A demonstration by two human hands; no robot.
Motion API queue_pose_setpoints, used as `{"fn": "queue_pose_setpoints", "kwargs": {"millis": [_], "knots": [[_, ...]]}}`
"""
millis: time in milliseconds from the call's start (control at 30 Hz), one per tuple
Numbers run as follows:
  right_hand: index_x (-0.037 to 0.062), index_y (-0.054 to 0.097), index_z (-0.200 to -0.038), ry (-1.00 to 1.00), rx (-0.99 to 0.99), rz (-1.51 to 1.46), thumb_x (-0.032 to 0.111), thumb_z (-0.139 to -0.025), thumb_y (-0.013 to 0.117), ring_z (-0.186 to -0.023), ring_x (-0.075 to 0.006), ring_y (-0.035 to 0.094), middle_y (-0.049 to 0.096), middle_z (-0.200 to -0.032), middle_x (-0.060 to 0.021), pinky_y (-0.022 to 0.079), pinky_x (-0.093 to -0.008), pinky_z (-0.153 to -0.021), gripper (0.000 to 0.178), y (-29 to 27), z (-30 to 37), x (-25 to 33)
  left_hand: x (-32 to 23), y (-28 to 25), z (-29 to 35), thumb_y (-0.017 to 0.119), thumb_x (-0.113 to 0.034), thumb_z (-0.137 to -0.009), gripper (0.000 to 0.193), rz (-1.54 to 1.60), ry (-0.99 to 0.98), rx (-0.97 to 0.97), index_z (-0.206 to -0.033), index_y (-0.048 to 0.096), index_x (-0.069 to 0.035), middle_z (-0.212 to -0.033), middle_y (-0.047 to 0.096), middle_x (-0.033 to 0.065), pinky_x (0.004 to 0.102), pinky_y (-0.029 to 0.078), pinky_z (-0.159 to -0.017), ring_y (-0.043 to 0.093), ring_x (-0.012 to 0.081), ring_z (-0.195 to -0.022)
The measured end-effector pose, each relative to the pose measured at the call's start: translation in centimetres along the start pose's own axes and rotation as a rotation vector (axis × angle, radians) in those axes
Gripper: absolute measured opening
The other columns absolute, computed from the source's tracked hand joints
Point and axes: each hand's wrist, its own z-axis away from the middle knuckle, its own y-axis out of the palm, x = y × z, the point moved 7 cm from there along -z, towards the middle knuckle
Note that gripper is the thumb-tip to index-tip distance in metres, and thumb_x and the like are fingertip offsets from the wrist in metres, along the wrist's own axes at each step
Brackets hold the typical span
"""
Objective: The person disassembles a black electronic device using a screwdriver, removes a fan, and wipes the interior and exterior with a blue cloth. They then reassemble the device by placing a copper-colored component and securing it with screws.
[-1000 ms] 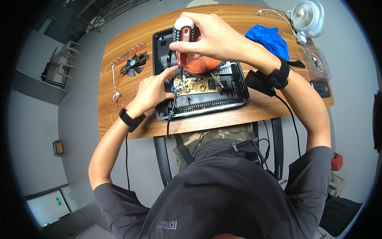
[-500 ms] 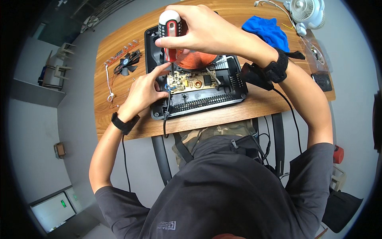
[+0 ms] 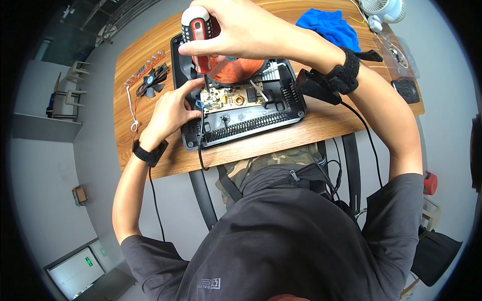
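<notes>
My right hand (image 3: 226, 32) is closed around the handle of a screwdriver (image 3: 201, 37) with a white, black and red grip. The screwdriver stands upright, its shaft down at the left end of a tan circuit board (image 3: 231, 102); its exact tip is hard to see. The board lies in the open black housing (image 3: 241, 123) of an induction cooker, in front of a round copper coil (image 3: 238, 71). My left hand (image 3: 170, 108) rests at the housing's left edge, thumb and index finger apart. That index fingertip is close to the shaft; blue wire loops beside the thumb.
Left of the housing lie a small black fan (image 3: 152, 82) and a narrow orange circuit strip (image 3: 145, 67) with a white cable. A blue cloth (image 3: 329, 30), a white desk fan (image 3: 384, 10) and a clear plastic sheet (image 3: 401, 55) are on the right. A black cord (image 3: 201, 150) hangs over the table's front edge.
The table, housing and both hands appear slightly further left in the picture together. The screwdriver stays upright at the same end of the board, and both hands keep their hold and pose.
</notes>
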Motion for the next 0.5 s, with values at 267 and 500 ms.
{"fn": "queue_pose_setpoints", "kwargs": {"millis": [267, 500], "knots": [[-0.0008, 0.068, -0.101, -0.12, -0.07, 0.143, 0.048, -0.084, 0.079, -0.075, -0.029, 0.074, 0.072, -0.082, -0.017, 0.058, -0.0369, -0.069, 0.053, 1.9, -0.7, -1.3, 0.6, 0.6, 0.5, 0.088, -0.013, -0.069, 0.076, -0.071, 0.008, -0.036, -0.139, 0.058, -0.016, -0.075, 0.069, 0.011, 0.0409, 0.054, -0.066, 0.07, 0.0272, -0.07], [0.0026, 0.065, -0.099, -0.141, -0.027, 0.174, 0.045, -0.087, 0.078, -0.069, -0.0234, 0.069, 0.07, -0.08, -0.0127, 0.055, -0.0331, -0.065, 0.046, 3.9, -1.0, -0.8, 0.5, 0.5, 0.6, 0.087, -0.013, -0.07, 0.074, -0.046, 0.032, -0.043, -0.138, 0.057, -0.012, -0.074, 0.07, 0.0119, 0.0429, 0.055, -0.068, 0.071, 0.0309, -0.071]]}}
